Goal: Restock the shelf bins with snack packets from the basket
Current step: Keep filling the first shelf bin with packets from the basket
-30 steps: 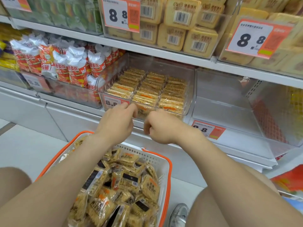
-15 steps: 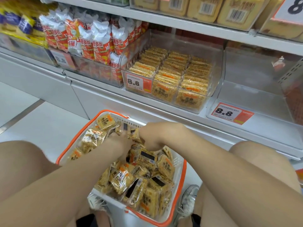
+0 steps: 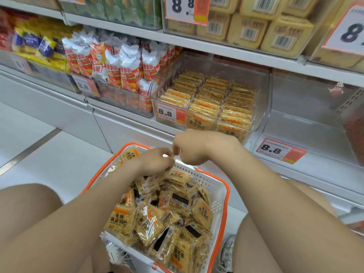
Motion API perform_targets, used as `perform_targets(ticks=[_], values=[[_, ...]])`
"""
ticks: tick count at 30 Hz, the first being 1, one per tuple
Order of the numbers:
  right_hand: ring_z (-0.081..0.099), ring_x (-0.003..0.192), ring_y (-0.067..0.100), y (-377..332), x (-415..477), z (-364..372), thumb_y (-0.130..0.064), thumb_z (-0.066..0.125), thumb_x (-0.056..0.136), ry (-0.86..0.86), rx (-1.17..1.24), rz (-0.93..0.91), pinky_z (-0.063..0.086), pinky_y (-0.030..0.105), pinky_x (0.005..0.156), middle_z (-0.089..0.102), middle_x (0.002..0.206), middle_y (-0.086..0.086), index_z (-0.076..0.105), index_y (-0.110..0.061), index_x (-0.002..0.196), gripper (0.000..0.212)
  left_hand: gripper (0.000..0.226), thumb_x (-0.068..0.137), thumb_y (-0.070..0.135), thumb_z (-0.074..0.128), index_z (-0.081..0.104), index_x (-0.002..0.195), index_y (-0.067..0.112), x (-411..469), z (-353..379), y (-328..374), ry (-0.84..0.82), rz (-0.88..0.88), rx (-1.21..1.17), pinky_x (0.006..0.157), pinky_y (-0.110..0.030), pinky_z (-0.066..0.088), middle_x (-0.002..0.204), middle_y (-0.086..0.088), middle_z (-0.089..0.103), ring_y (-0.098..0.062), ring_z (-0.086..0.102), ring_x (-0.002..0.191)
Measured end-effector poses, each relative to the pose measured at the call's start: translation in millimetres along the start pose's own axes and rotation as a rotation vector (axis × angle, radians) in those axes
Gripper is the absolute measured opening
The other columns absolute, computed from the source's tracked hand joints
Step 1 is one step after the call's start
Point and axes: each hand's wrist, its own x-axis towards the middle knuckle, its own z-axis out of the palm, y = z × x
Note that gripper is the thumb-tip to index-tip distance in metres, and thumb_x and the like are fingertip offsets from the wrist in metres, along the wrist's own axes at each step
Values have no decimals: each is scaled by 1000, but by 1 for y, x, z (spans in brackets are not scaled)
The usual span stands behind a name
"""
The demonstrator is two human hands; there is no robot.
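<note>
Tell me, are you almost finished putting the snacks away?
Not yet. The clear bin already holds three neat rows of packets. The left hand and right hand hover over the far end of the basket, fingers curled; whether they hold a packet is unclear. A big heap of packets in the basket is left to shelve.

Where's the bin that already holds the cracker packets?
Head view, lower shelf, centre-right: the clear bin sits between the red-and-white snack bags on its left and a second clear bin on its right.

Both curled: left hand point(image 3: 156, 162), right hand point(image 3: 194, 148)
</note>
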Motion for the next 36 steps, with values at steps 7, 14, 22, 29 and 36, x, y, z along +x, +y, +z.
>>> perform_targets(ticks=[7, 14, 22, 29, 36], values=[[52, 132, 22, 27, -25, -33, -20, 72, 91, 242, 189, -33, 51, 41, 104, 50, 150, -2, 40, -27, 153, 70, 37, 99, 20, 53, 67, 127, 0, -47, -31, 48, -120, 33, -1071, 97, -60, 55, 120, -26, 72, -47, 68, 114], [53, 104, 15, 31, -45, -50, -28, 75, 93, 409, 272, -27, 45, 33, 83, 57, 105, -15, 59, -33, 128, 39, 42, 95, 46, 61, 75, 103, 7, -65, -39, 67, 144, 97, -1122, 93, -52, 55, 105, -16, 71, -35, 68, 95], [66, 91, 20, 15, -56, -59, -21, 72, 85, 470, 285, 111, 61, 42, 78, 67, 96, -1, 71, -21, 108, 23, 27, 96, -1, 66, 75, 112, 19, -69, -61, 73, 289, 234, -624, 87, -40, 61, 117, -15, 73, -31, 73, 104], [55, 75, 26, 39, -30, -62, -3, 61, 85, 406, 64, 274, 51, 37, 63, 52, 90, 4, 53, -14, 85, 13, 23, 102, 9, 47, 57, 116, 24, -50, -96, 92, 275, 225, -81, 50, -27, 35, 72, -3, 52, -15, 44, 55], [65, 96, 35, 55, 15, -42, -16, 65, 93, 496, -84, 248, 43, 36, 73, 62, 103, 9, 60, -16, 101, 9, 45, 97, 17, 49, 45, 141, 28, -18, -86, 84, 304, 168, 145, 65, -33, 45, 109, -15, 67, -23, 61, 80]])
